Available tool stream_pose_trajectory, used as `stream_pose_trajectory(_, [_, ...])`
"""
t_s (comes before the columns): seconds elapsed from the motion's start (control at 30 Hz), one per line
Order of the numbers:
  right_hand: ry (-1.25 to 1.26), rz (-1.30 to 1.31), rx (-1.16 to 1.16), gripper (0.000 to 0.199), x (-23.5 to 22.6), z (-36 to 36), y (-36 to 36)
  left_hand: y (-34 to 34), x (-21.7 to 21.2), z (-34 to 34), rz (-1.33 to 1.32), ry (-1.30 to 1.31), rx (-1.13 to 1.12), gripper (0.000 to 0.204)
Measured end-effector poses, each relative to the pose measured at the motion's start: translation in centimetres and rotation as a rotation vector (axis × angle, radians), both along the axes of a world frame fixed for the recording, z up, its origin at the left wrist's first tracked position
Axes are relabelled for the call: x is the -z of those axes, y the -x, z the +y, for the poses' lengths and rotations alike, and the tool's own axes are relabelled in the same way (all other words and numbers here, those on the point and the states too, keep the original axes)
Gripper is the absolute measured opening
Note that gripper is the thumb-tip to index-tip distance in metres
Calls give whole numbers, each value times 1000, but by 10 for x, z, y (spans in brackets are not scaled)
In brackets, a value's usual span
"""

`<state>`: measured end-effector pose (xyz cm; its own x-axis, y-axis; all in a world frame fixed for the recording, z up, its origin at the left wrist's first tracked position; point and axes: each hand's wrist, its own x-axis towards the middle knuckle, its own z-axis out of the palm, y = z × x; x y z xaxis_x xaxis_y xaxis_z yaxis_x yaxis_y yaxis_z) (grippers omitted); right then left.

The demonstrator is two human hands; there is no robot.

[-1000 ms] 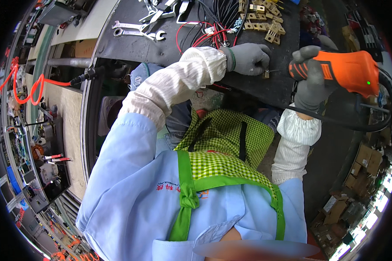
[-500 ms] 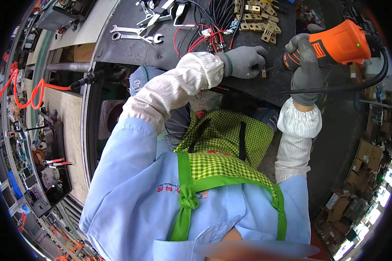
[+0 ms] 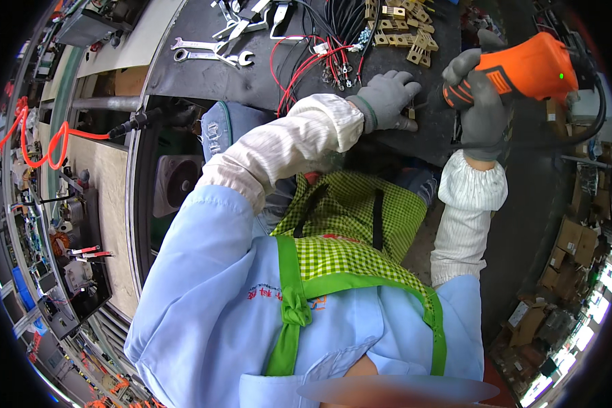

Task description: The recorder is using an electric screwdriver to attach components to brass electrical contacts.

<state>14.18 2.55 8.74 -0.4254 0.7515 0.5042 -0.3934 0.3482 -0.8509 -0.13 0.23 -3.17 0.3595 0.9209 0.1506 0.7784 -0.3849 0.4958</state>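
My right hand (image 3: 483, 109), in a grey glove, is wrapped round an orange corded power driver (image 3: 527, 68). The tool lies sideways above the dark bench, its dark nose pointing left toward my other hand. My left hand (image 3: 387, 100), gloved too, rests at the bench's near edge with fingers and thumb spread apart. By the gap between them is a small brass-coloured piece (image 3: 411, 113); whether the thumb touches it is hard to tell. Red and black wires (image 3: 323, 58) with ring terminals lie just beyond my left hand.
Several brass-coloured blocks (image 3: 415, 41) sit at the far right of the bench (image 3: 251, 85). Wrenches (image 3: 214, 56) and metal brackets (image 3: 251, 20) lie at the far left. The tool's black cable (image 3: 595, 115) loops down at the right. An orange coiled hose (image 3: 61, 143) hangs at left.
My left hand has opened from its pinch at the small brass-coloured piece, fingers spreading. The driver's nose has drawn back slightly to the right, away from that piece.
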Motion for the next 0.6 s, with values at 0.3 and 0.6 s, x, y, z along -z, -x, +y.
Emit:
stream_pose_trajectory(0.3, [68,-100,185,43,-5,-5,13,4,9,12,-85,-27,76,73])
stream_pose_trajectory(0.6, [-170,252,101,54,-30,-19,-4,10,-13,12,-160,107,79,82])
